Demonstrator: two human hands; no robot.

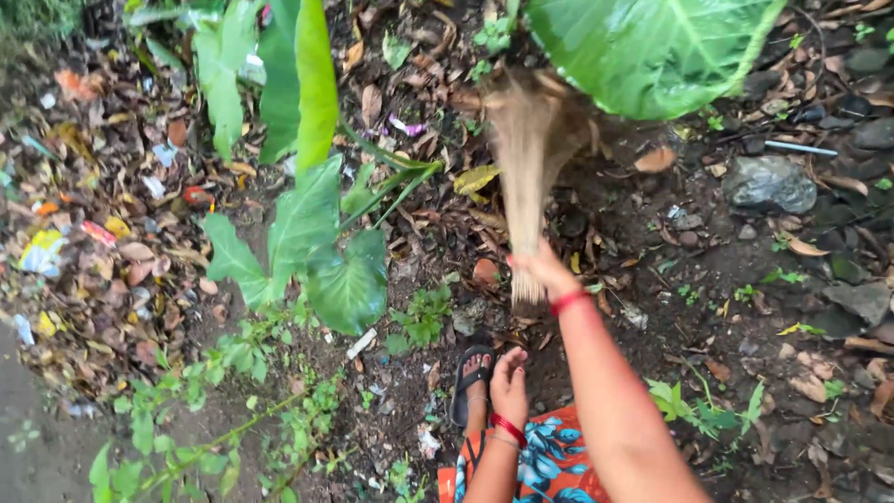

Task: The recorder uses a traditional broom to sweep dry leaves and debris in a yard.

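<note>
Straw-coloured bristles make up the broom [523, 177], which lies straight ahead of the person, its long axis running away from the body: the bound end sits in the right hand [545, 270] and the fanned tip spreads out over the bare soil and dry leaves under a large green leaf [652, 51]. The right hand is the nearer one by far; it is clenched around the bound end, arm stretched forward, a red bangle [568, 301] at the wrist.

The left hand [508, 384] hangs low and close to the body, well apart from the broom, above the foot in a black sandal [468, 382]. Its fingers point down and look loosely curled; it seems to hold nothing, though the view does not show the palm clearly. It wears a red bangle too.

Brown fallen leaves and scraps of litter [42, 251] cover the ground [652, 279] to the left of the broom, past a broad-leaved plant [307, 242]. A grey stone [769, 183] lies to the right.
</note>
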